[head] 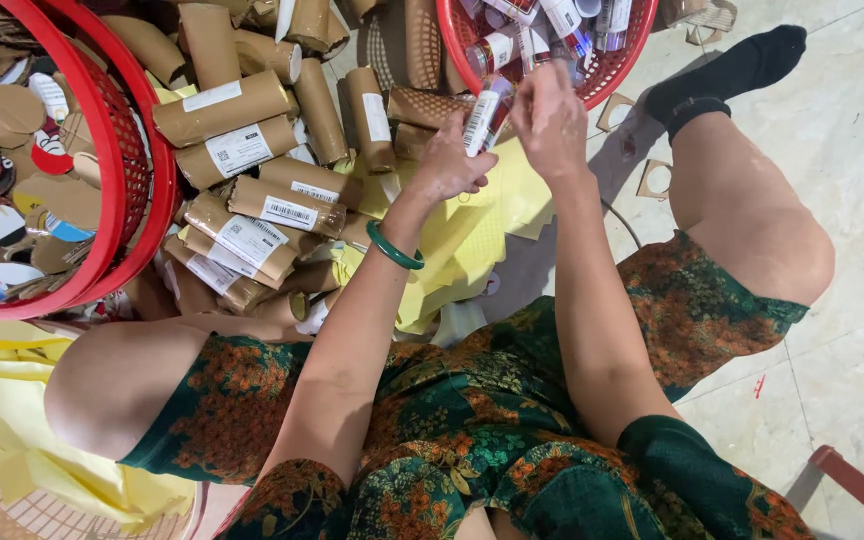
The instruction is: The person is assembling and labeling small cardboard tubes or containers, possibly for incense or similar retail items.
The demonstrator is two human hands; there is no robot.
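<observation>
Green floral lap, then both hands (507, 140) together, clamped on a small labelled tube (482, 118) between them.

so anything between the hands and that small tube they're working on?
Nothing visible. The left hand grips the small tube directly, and the right hand touches its top end. Both sit just in front of the red basket of similar tubes.

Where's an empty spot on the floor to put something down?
Bare tile floor lies right of the knee, down to the red bar. Crowded: brown tubes between the red baskets, and yellow paper under the hands.
</observation>
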